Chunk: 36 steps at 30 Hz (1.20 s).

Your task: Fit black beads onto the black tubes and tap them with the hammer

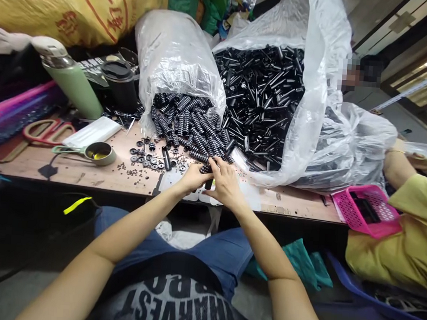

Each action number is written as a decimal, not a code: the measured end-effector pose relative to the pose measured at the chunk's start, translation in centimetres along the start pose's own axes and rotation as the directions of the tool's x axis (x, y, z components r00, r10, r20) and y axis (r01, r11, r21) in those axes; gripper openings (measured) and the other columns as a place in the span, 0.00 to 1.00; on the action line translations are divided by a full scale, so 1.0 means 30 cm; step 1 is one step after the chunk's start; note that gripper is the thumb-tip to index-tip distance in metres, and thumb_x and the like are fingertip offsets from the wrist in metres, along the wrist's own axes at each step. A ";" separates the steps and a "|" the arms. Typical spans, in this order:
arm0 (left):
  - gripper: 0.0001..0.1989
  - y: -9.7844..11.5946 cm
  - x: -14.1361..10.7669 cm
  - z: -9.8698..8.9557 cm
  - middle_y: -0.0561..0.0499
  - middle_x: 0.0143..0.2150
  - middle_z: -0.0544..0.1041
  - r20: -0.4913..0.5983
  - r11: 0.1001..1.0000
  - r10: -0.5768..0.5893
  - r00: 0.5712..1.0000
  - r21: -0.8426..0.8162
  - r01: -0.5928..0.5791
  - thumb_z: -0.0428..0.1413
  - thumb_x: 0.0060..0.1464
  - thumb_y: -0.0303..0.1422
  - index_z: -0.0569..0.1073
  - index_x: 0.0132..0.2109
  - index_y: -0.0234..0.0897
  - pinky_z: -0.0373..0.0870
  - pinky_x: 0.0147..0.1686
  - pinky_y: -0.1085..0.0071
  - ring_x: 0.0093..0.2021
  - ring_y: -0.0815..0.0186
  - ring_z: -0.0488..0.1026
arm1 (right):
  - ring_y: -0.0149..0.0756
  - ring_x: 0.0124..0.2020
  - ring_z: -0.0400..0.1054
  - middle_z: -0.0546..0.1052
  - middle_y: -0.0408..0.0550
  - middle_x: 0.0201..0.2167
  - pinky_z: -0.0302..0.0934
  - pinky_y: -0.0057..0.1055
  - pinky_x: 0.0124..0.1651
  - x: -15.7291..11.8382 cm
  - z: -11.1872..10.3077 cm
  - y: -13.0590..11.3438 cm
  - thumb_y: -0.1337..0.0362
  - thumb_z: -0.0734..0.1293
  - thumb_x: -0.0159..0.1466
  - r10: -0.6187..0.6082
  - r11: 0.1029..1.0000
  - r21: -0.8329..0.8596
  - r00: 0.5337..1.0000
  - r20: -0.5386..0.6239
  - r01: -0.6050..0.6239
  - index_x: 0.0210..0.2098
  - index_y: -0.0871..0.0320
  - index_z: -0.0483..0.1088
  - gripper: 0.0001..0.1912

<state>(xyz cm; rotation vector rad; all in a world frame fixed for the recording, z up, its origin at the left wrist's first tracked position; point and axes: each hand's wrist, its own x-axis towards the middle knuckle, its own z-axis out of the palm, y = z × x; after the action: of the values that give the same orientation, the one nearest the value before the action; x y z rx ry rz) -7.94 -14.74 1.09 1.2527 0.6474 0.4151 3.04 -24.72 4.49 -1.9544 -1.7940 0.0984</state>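
At the table's (298, 205) near edge | left hand (193, 178), right hand (225, 183) angled inward, fingers bent | grip: both around black tube (208, 183)

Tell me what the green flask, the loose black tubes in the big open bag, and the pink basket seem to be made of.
Green flask: probably coated metal, satin; a shiny metallic collar shows under its lid.
Black tubes: smooth and glossy with bright highlights; hard plastic or coated metal, I can't tell which.
Pink basket: likely molded plastic, with evenly colored, perforated thin walls.
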 end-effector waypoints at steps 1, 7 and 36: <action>0.16 0.000 -0.004 0.000 0.59 0.15 0.63 0.006 0.999 0.017 1.000 -0.041 -0.016 0.65 0.42 0.40 0.69 0.29 0.34 0.49 0.13 0.78 0.13 0.77 0.55 | 0.56 0.65 0.46 0.52 0.60 0.65 0.43 0.55 0.66 -0.007 0.022 -0.002 0.61 0.78 0.46 0.005 1.000 -0.015 1.000 -0.010 -0.006 0.67 0.56 0.47 0.56; 0.24 0.015 -0.034 -0.033 0.56 0.26 0.70 0.030 0.938 0.087 0.996 -0.339 -0.072 0.59 0.48 0.46 0.71 0.47 0.34 0.51 0.10 0.80 0.14 0.77 0.61 | 0.52 0.66 0.46 0.54 0.62 0.63 0.51 0.51 0.64 -0.055 0.026 0.021 0.52 0.77 0.48 0.008 0.972 0.235 0.992 -0.129 0.023 0.67 0.59 0.41 0.59; 0.23 -0.128 -0.076 0.004 0.40 0.46 0.71 0.018 0.714 0.428 0.903 0.605 -0.351 0.54 0.56 0.33 0.68 0.58 0.32 0.69 0.48 0.59 0.47 0.57 0.70 | 0.49 0.62 0.54 0.59 0.63 0.59 0.53 0.47 0.64 -0.128 0.264 -0.008 0.63 0.72 0.50 0.162 0.966 0.235 0.961 -0.225 -0.107 0.64 0.63 0.44 0.48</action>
<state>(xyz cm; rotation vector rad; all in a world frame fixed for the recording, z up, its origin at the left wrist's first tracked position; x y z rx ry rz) -9.79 -17.29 -2.06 2.0074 0.6371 0.6781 -0.63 -26.04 -3.42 -1.8400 -1.4280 0.0948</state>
